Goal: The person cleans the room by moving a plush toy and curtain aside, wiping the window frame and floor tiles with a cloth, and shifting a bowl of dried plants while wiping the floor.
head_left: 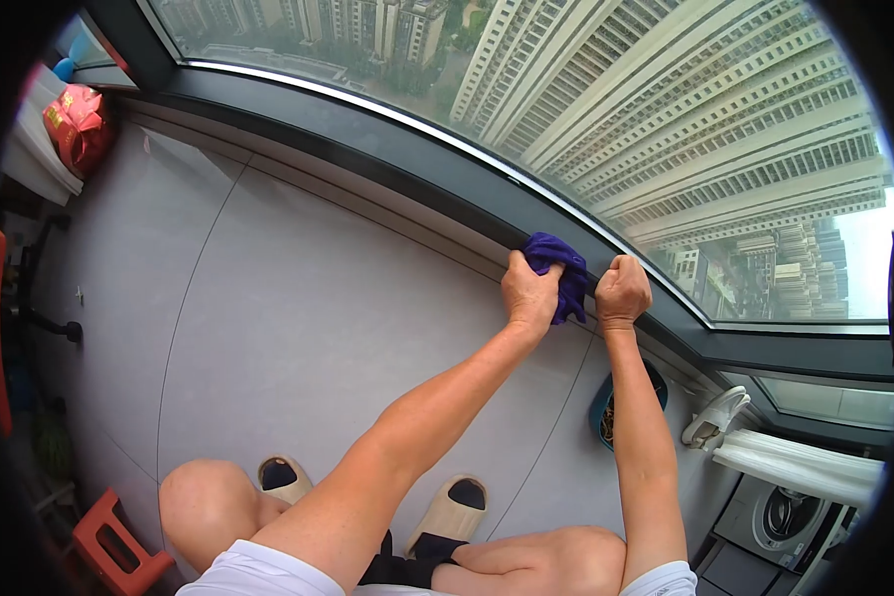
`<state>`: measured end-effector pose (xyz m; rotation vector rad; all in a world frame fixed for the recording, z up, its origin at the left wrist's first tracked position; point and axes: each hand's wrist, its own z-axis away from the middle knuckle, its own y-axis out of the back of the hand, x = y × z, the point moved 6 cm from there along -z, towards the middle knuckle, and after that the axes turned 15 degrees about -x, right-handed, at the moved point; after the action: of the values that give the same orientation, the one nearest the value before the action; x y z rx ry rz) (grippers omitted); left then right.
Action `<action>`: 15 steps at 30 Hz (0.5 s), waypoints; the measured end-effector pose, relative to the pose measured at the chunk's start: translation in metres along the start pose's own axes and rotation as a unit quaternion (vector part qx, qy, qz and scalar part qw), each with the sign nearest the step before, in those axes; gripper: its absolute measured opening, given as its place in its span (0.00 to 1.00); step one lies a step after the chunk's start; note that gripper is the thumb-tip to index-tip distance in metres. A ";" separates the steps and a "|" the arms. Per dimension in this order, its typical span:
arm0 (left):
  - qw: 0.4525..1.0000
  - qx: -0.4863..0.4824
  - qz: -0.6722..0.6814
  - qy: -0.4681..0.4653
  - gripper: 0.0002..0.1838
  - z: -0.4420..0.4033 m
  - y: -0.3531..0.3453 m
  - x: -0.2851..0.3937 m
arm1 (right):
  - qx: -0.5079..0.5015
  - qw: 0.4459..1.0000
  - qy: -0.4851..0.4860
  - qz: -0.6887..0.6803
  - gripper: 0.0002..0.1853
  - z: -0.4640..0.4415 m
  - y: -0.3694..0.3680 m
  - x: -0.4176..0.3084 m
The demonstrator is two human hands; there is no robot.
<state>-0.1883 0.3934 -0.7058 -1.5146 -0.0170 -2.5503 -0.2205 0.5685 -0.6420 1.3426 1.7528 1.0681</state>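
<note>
A crumpled purple cloth [569,290] lies against the dark window frame [427,189], with part of it hanging below the frame's inner edge. My left hand [531,289] is closed on this cloth, the fingers pressed into its folds. Just to the right, my right hand [623,290] is curled into a fist at the frame's edge, close under the glass. What the right fingers hold, if anything, is hidden. A small gap separates the two hands.
Below my right forearm stands a teal container [602,409]. White shoes [715,417] and a washing machine [787,519] are at the right. A red stool [119,546] and red bag [77,129] are at the left. Slippers [451,507] lie near my knees.
</note>
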 end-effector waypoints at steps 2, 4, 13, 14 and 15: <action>0.995 0.053 0.048 -0.067 0.24 -0.010 0.040 0.004 | -0.005 1.000 -0.002 -0.006 0.03 0.000 0.001 0.001; 0.987 0.097 0.096 -0.084 0.20 -0.026 0.092 0.016 | -0.013 1.000 -0.005 -0.013 0.03 0.000 0.003 0.000; 0.943 0.266 -0.127 -0.156 0.19 -0.027 0.222 0.081 | -0.015 0.999 -0.031 -0.019 0.04 -0.001 0.007 -0.002; 0.937 0.262 -0.136 -0.185 0.21 -0.013 0.216 0.093 | -0.017 0.999 -0.030 -0.024 0.04 -0.001 0.008 -0.002; 0.921 0.272 -0.167 -0.224 0.21 -0.003 0.209 0.103 | -0.013 0.999 -0.030 -0.027 0.04 -0.001 0.008 -0.002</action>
<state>-0.2061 0.1723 -0.6340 -1.9065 -1.0287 -2.0641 -0.2177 0.5677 -0.6347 1.2919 1.7150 1.0073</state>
